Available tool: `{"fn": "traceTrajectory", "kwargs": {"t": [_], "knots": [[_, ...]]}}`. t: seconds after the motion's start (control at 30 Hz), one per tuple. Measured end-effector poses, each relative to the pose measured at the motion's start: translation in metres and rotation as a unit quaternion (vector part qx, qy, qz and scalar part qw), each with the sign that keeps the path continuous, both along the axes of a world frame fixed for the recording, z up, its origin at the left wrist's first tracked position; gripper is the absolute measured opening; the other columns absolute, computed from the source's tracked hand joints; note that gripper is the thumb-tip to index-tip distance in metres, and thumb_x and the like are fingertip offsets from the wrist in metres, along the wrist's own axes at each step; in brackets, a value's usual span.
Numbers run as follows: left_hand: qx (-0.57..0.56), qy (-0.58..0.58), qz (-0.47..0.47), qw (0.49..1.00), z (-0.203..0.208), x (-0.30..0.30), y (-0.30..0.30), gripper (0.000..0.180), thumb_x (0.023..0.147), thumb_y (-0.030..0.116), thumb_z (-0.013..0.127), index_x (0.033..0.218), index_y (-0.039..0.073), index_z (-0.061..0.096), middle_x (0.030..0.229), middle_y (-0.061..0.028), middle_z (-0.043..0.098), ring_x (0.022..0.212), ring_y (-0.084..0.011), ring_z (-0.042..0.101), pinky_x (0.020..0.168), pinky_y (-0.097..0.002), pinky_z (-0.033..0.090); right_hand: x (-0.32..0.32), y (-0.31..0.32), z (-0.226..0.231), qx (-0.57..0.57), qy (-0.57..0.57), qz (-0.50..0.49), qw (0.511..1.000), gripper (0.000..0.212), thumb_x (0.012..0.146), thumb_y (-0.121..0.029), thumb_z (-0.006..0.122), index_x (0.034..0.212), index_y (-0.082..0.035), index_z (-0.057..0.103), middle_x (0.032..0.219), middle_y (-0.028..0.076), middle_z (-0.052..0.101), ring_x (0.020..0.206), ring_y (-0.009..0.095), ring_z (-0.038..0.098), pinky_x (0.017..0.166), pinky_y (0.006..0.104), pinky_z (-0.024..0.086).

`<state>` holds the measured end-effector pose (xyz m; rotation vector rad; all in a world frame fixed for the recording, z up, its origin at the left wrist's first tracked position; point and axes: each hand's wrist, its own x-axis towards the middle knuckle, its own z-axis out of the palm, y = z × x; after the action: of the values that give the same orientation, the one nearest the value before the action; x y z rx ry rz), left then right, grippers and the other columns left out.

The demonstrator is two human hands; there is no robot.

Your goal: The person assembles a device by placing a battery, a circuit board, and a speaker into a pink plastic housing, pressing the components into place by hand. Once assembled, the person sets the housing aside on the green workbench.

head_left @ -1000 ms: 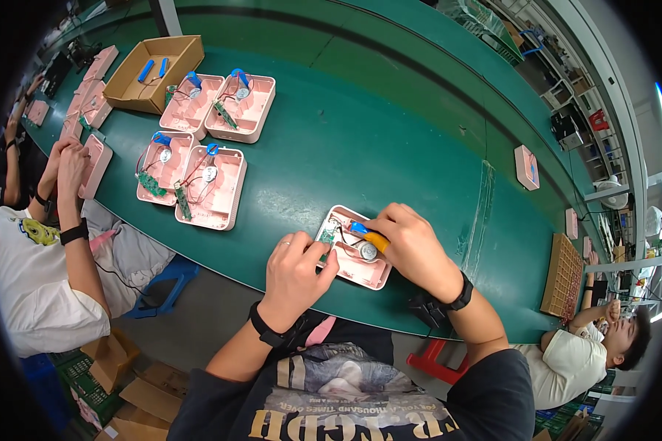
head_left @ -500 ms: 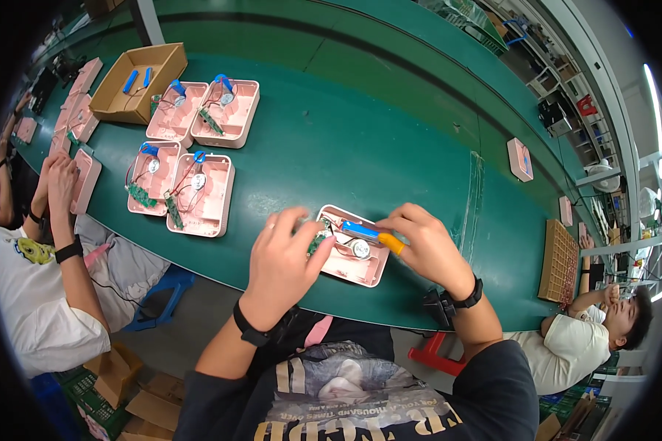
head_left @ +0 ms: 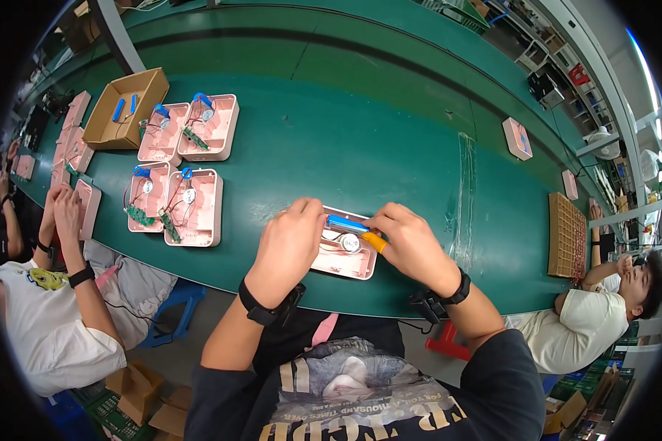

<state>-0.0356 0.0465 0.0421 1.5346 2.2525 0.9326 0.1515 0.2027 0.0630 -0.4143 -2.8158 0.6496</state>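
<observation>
A pink plastic housing lies on the green table in front of me. Inside it are a blue cylindrical battery and a round silver part with thin wires. My left hand is closed at the housing's left end, fingertips together beside the battery; what they pinch is hidden, and the hand covers that corner. My right hand wears an orange finger cover. Its thumb and fingers close around the battery's right end.
Several open pink housings with batteries, wires and green boards stand at the left. Behind them is a cardboard box holding blue batteries. Another housing and a partitioned tray lie at the right. Co-workers sit on both sides.
My left hand's fingers, spread before, have come together at the battery's left end and now cover the green board. The right hand stays at the other end. The whole view has shifted slightly.
</observation>
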Motion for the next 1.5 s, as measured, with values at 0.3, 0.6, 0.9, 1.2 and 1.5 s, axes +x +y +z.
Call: {"fn": "traceTrajectory", "kwargs": {"t": [0.3, 0.6, 0.9, 1.2, 1.5], "knots": [[0.069, -0.022, 0.010, 0.997, -0.009, 0.002, -0.004, 0.011, 0.100, 0.009, 0.067, 0.099, 0.000, 0.062, 0.104, -0.0183, 0.071, 0.083, -0.0447, 0.069, 0.072, -0.0515, 0.056, -0.009, 0.003, -0.005, 0.002, -0.018, 0.036, 0.999, 0.027, 0.085, -0.008, 0.081, 0.112, -0.006, 0.080, 0.102, 0.011, 0.068, 0.098, 0.032, 0.067, 0.085, 0.0423, 0.056], [0.000, -0.038, 0.004, 0.999, -0.003, 0.002, 0.002, 0.014, 0.099, 0.012, 0.070, 0.105, 0.000, 0.065, 0.114, -0.0191, 0.071, 0.091, -0.0434, 0.071, 0.078, -0.0491, 0.058, -0.007, -0.007, -0.001, 0.108, -0.014, 0.071, 0.991, 0.044, 0.086, -0.025, 0.081, 0.127, -0.009, 0.076, 0.133, 0.021, 0.059, 0.116, 0.041, 0.061, 0.098, 0.0469, 0.052], [0.093, 0.148, 0.226, 0.958, -0.003, -0.035, -0.069, 0.030, 0.096, 0.015, 0.074, 0.120, -0.001, 0.068, 0.128, -0.0224, 0.068, 0.126, -0.0433, 0.063, 0.106, -0.0497, 0.051, 0.001, -0.017, -0.023, 0.014, -0.030, 0.039, 0.999, 0.082, 0.078, -0.046, 0.088, 0.141, -0.002, 0.059, 0.138, 0.030, 0.055, 0.120, 0.049, 0.058, 0.105, 0.0521, 0.051], [-0.095, 0.249, 0.224, 0.937, -0.035, -0.047, -0.099, 0.031, 0.091, 0.010, 0.073, 0.118, -0.004, 0.069, 0.127, -0.0217, 0.066, 0.137, -0.0455, 0.054, 0.121, -0.0597, 0.037, -0.047, 0.175, 0.031, 0.030, -0.017, -0.226, 0.973, 0.085, 0.082, -0.056, 0.082, 0.136, 0.005, 0.058, 0.128, 0.031, 0.064, 0.122, 0.047, 0.060, 0.105, 0.0504, 0.052], [0.085, 0.166, 0.053, 0.981, -0.038, -0.004, -0.091, 0.026, 0.086, 0.000, 0.072, 0.112, -0.001, 0.074, 0.126, -0.0162, 0.067, 0.147, -0.0431, 0.049, 0.123, -0.0653, 0.035, -0.055, 0.361, -0.061, 0.058, -0.087, -0.535, 0.838, 0.099, 0.084, -0.071, 0.072, 0.163, -0.018, 0.044, 0.153, 0.030, 0.052, 0.138, 0.048, 0.053, 0.115, 0.0557, 0.045]]}}
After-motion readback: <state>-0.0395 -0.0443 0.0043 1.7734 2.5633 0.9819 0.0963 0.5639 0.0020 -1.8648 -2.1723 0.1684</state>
